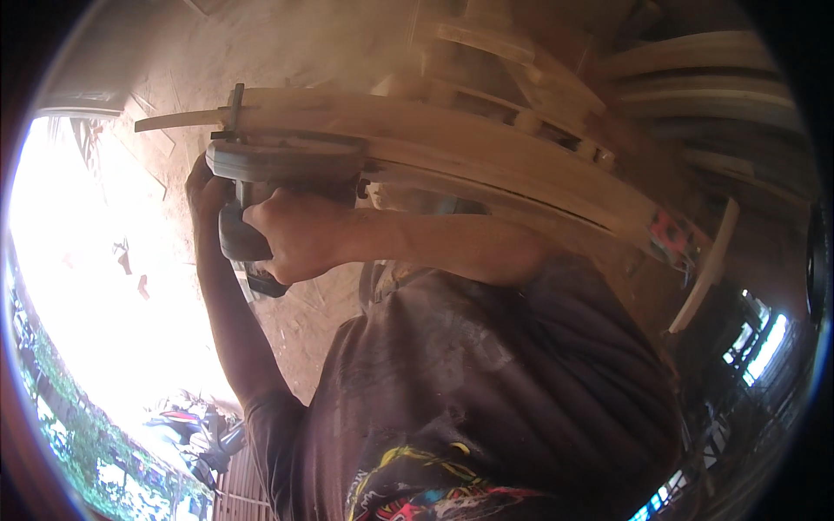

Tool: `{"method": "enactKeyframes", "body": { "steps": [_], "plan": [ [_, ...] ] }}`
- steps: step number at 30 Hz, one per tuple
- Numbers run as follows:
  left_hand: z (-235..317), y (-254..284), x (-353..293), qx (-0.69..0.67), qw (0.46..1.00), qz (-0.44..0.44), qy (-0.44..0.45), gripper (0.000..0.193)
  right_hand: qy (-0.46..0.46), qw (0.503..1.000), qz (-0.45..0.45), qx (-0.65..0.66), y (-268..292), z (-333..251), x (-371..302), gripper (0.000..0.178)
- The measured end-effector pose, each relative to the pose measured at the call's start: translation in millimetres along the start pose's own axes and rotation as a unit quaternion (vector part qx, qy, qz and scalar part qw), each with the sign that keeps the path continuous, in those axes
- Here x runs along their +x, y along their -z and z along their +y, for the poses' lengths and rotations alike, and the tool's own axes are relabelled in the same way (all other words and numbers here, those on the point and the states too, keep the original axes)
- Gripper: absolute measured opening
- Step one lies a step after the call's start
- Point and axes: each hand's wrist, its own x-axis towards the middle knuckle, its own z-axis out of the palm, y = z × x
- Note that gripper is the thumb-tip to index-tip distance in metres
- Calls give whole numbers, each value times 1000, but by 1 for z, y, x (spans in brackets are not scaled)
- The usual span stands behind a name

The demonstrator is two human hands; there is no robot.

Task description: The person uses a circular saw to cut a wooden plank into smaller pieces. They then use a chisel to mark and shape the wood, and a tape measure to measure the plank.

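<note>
Closest to me is the person's dark shirt, with a bright print in yellow, red and white; any words on it are too bent and small to read. A bit farther, the right arm reaches across to the left, elbow bent. Its right grip is wrapped around the dark handle of a power tool. The left arm goes up along the left side. The left grip is at the tool's left end, but it is dark and partly hidden, so I can't tell how tightly it holds.

The tool is grey and black, with a long, rounded body. It sits at the near edge of a long, bent piece of wood, toward the wood's left end. A dark metal bar stands up there. Near the right end is a small red thing. Farther away, on the right, are more bent boards. Far to the left, I see a motorbike and green leaves.
</note>
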Motion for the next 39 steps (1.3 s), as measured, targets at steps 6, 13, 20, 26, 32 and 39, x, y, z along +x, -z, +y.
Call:
{"method": "enactKeyframes", "body": {
  "steps": [6, 13, 20, 26, 32, 39],
  "plan": [
    [-2, 3, 4, -3, 1000, 26, 11, 37, 13, 1000, -7, 4, 0, 0, 8, 38],
    [-8, 14, 14, 25, 999, 32, 16, 35, 29, 1000, 1, 8, -2, -2, 16, 37],
    [-26, 24, 30, 14, 999, 42, 20, 35, 31, 999, 8, 23, -7, -3, 29, 36],
    [-43, 41, 45, 8, 998, 55, 19, 36, 29, 999, -18, 27, -9, -3, 40, 37],
    [-40, 43, 50, -15, 998, 66, 12, 38, 40, 998, -15, 53, -13, 0, 52, 33],
    [-25, 70, 59, 91, 995, 27, -14, 38, 55, 998, -7, 23, -20, -9, 81, 34]
  ]
}}
